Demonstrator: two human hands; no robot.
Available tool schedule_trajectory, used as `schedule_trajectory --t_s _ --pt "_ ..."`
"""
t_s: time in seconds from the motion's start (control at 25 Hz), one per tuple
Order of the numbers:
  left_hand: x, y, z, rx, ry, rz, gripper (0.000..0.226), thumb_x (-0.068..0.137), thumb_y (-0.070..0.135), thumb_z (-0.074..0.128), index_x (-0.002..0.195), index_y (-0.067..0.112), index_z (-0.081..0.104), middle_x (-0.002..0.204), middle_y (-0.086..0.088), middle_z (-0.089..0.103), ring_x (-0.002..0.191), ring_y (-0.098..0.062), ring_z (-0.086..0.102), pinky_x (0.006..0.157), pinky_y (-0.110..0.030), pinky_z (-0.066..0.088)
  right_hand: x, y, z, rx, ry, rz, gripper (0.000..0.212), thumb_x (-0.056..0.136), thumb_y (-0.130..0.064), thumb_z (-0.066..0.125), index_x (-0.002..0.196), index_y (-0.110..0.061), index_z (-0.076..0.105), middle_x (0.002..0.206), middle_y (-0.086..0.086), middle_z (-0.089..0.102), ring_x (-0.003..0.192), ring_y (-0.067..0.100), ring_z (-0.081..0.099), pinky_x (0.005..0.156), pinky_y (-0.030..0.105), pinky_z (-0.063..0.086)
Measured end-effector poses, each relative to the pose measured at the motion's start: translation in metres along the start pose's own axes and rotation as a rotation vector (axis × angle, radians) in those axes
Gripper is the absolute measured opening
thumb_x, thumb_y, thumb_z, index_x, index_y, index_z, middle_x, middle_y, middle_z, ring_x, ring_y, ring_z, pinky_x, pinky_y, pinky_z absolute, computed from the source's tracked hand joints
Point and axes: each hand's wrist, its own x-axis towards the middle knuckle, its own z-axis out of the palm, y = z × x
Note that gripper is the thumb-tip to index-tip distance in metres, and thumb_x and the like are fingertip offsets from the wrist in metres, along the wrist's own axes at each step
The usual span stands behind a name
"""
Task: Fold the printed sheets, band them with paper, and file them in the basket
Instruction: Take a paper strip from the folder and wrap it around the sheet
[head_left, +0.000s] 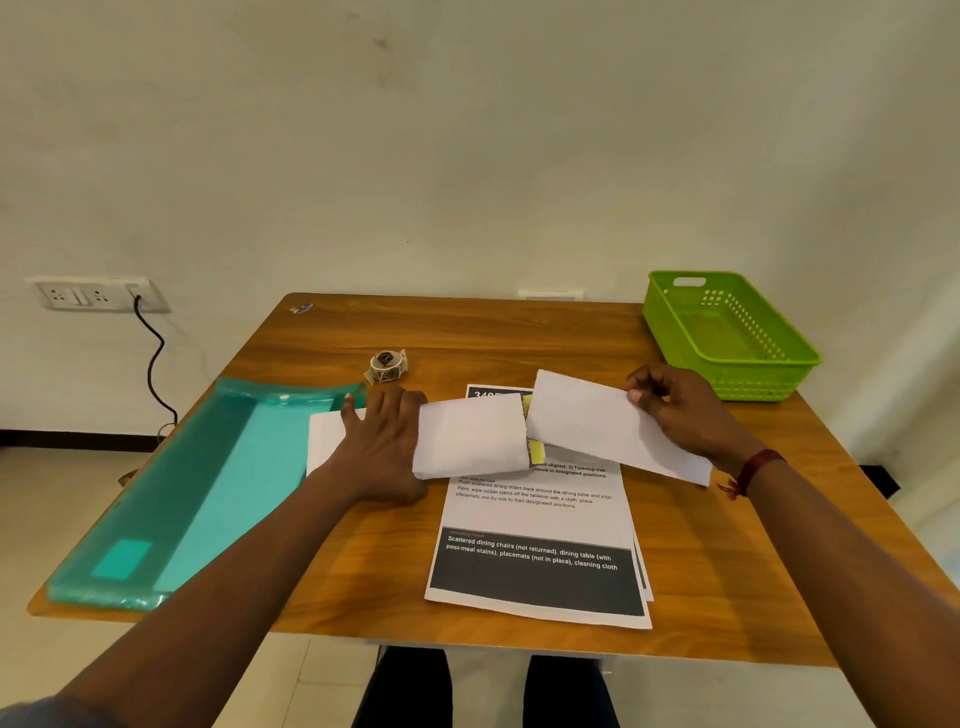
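Note:
A stack of printed sheets lies on the table's middle, text side up. Across its top lies a white paper strip, curling up at its right end. My left hand presses flat on the strip's left part, fingers straight. My right hand pinches a folded white sheet by its far edge and holds it tilted just above the stack. The green basket stands at the table's back right corner, apart from both hands.
A teal plastic folder covers the table's left side. A small roll of stickers sits behind my left hand. A wall socket with a black cable is at the left. The table's front edge runs near my knees.

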Motion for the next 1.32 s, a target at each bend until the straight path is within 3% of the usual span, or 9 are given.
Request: schedule_trajectory --t_s 0.2,0.4,0.52,0.72,0.88,1.04,1.2,1.32 --pt "-0.002 -0.004 0.0 -0.004 -0.037 -0.029 0.104 0.063 0.061 0.069 0.139 0.021 0.01 0.141 -0.005 0.02 0.137 -0.028 0.017 0.112 -0.068 0.01 -0.014 0.01 0.006 0.069 0.017 0.127 0.008 0.098 -0.011 0.054 0.095 -0.015 0.061 0.094 0.004 0.064 0.084 0.018 0.056 0.066 0.028 0.041" --pt "-0.001 -0.004 -0.004 0.006 -0.034 -0.03 0.105 0.063 0.061 0.069 0.138 0.021 0.008 0.142 -0.006 0.021 0.137 -0.029 0.017 0.113 -0.068 0.01 -0.025 0.001 0.005 0.51 0.067 0.157 0.014 0.099 -0.014 0.053 0.092 -0.015 0.065 0.088 0.001 0.066 0.072 0.007 0.058 0.063 0.021 0.043" --pt "0.0 -0.002 -0.006 -0.001 0.032 0.008 0.103 0.059 0.062 0.067 0.132 0.023 0.006 0.142 -0.009 0.026 0.135 -0.031 0.022 0.111 -0.069 0.01 -0.027 -0.005 0.015 0.377 -0.027 0.095 0.015 0.095 -0.018 0.06 0.088 -0.011 0.071 0.083 0.002 0.071 0.068 0.0 0.059 0.06 0.015 0.045" --pt "0.002 0.002 -0.007 0.034 0.078 0.064 0.101 0.057 0.066 0.061 0.132 0.023 0.008 0.143 -0.012 0.029 0.135 -0.032 0.023 0.11 -0.069 0.01 -0.018 0.005 0.024 0.18 -0.043 0.023 0.015 0.092 -0.029 0.065 0.082 -0.022 0.074 0.084 -0.003 0.074 0.08 0.011 0.065 0.072 0.031 0.049" --pt "0.001 0.002 -0.005 0.028 0.101 0.11 0.1 0.057 0.067 0.064 0.132 0.022 0.015 0.138 -0.013 0.034 0.133 -0.034 0.029 0.108 -0.071 0.014 -0.012 0.002 0.019 0.121 0.028 -0.015 0.014 0.092 -0.027 0.064 0.083 -0.021 0.073 0.085 -0.007 0.073 0.083 0.006 0.064 0.07 0.019 0.045" --pt "0.002 0.005 -0.003 0.029 0.149 0.151 0.1 0.055 0.067 0.066 0.132 0.021 0.021 0.134 -0.013 0.04 0.128 -0.033 0.034 0.106 -0.072 0.019 -0.007 -0.001 0.019 0.093 0.037 -0.021 0.014 0.092 -0.027 0.064 0.084 -0.019 0.073 0.085 -0.007 0.073 0.081 0.002 0.063 0.068 0.015 0.044" --pt "0.003 0.008 -0.004 -0.013 0.095 0.083 0.104 0.056 0.071 0.063 0.132 0.022 0.012 0.137 -0.01 0.033 0.13 -0.029 0.028 0.106 -0.067 0.023 -0.008 -0.001 0.027 0.059 0.11 -0.016 0.012 0.092 -0.029 0.065 0.085 -0.023 0.073 0.087 -0.009 0.072 0.083 0.002 0.063 0.067 0.011 0.043" --pt "0.003 0.011 -0.005 -0.047 0.056 0.064 0.103 0.056 0.075 0.058 0.13 0.023 0.009 0.136 -0.008 0.03 0.127 -0.026 0.023 0.104 -0.064 0.026 -0.013 0.001 0.036 0.047 0.089 -0.013 0.012 0.092 -0.031 0.065 0.081 -0.028 0.071 0.083 -0.01 0.072 0.081 0.007 0.064 0.069 0.024 0.046"
